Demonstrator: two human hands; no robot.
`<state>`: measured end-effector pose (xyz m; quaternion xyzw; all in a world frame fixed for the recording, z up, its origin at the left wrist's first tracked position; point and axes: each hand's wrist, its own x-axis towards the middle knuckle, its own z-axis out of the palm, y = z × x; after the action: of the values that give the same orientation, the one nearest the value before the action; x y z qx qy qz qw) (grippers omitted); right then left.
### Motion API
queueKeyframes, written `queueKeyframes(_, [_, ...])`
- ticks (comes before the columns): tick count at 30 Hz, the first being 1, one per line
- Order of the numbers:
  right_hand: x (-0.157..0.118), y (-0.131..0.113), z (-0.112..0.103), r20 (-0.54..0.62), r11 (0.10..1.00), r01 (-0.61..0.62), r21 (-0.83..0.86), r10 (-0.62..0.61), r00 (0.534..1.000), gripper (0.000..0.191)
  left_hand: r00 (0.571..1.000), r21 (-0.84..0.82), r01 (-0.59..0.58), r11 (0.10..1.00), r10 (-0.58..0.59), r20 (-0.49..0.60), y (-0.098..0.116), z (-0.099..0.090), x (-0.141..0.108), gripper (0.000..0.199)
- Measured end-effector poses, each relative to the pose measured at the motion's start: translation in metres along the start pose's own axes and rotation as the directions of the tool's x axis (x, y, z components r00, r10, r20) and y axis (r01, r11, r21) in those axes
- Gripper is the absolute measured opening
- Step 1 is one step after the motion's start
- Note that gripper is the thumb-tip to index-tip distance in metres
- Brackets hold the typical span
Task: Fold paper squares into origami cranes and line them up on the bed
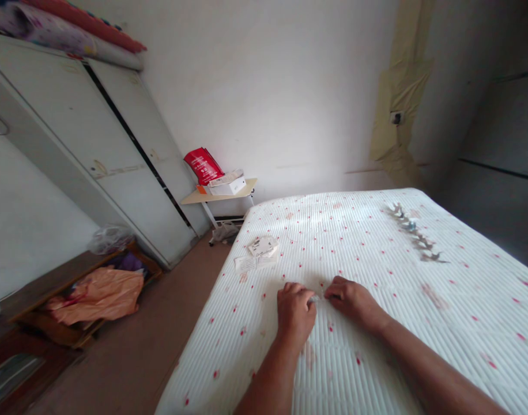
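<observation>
Head view: both hands low over the quilted bed cover [342,380], clock read from the gap between them, 12 straight ahead.

Left hand [295,308] on the 8 o'clock side of the gap, palm down, fingers curled, thumb drawn in. Right hand [353,297] on the 3 o'clock side, fingertips bunched. Both grips look pinched nearly closed on a small pale piece [318,295], one hand per end; exact contact is behind the fingers. Piece sits in the gap, just above the cover or on it, can't tell which. Pale on pale, so shape and material aren't readable. Likely reason for a hold from both sides: keeps something that small steady and controllable. Hands low probably so the bed backs it up.

At 10 o'clock, near: printed papers [264,246] lying flat, likely parked within left reach. At 2 o'clock, well apart: a row of small folded figures [414,229], strung out in a line, presumably lined up out of the way of the forearms. Between 10 and 11, off the bed: side table [195,196] with a red bag [203,166] and white box [229,185], probably just storage.
</observation>
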<state>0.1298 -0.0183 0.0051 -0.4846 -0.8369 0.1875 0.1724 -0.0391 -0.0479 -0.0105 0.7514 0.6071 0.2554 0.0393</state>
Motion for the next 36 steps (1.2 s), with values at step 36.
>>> queueKeyframes(36, [0.000,-0.005,0.001,0.016,0.993,-0.032,-0.113,0.034,0.999,0.023,0.991,0.154,0.133,0.979,-0.127,-0.045,0.007,0.002,-0.002,0.008])
